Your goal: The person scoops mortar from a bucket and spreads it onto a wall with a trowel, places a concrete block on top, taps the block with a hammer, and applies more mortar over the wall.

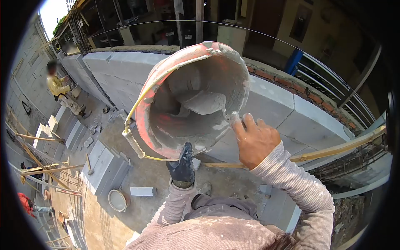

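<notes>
A red bucket, its inside coated with grey mortar, is tilted so that its mouth faces me. My left hand, in a dark glove, grips the lower rim with the thumb on the inner side. Bare and dusted with mortar, my right hand is closed around the handle of a trowel. The mortar-smeared blade reaches into the bucket. Along the bucket's left side hangs its yellow wire handle with a pale grip.
Behind the bucket runs a wall of pale blocks, beside a brick edge. A wooden pole crosses at right. Below left are stacked blocks, a mortar pail and a hammer. A person stands at far left.
</notes>
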